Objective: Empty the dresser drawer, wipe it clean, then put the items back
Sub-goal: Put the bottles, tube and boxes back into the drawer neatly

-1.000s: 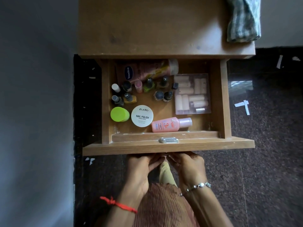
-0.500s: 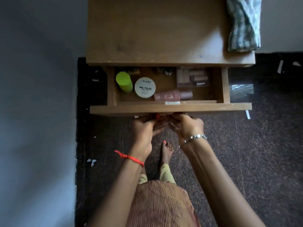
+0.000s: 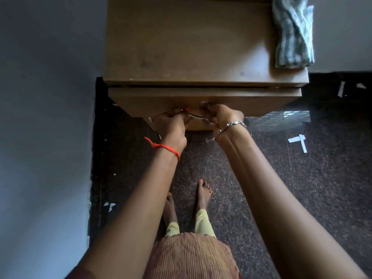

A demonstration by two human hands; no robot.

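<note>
The wooden dresser (image 3: 191,41) stands against the wall, and its drawer (image 3: 141,98) is pushed in with only a thin gap under the top. The items inside are hidden. My left hand (image 3: 171,125) and my right hand (image 3: 220,116) both grip the curved metal drawer handle (image 3: 196,116) on the drawer front, left hand at its left end, right hand at its right end. A folded green checked cloth (image 3: 292,35) lies on the dresser top at the far right corner.
A grey wall runs along the left side. The dark speckled floor (image 3: 312,178) carries white paper scraps (image 3: 298,140) to the right. My bare feet (image 3: 202,195) stand just in front of the dresser.
The drawer, wide open with bottles and jars showing, has slid in until shut. Both hands stayed at the handle and moved away from me with it.
</note>
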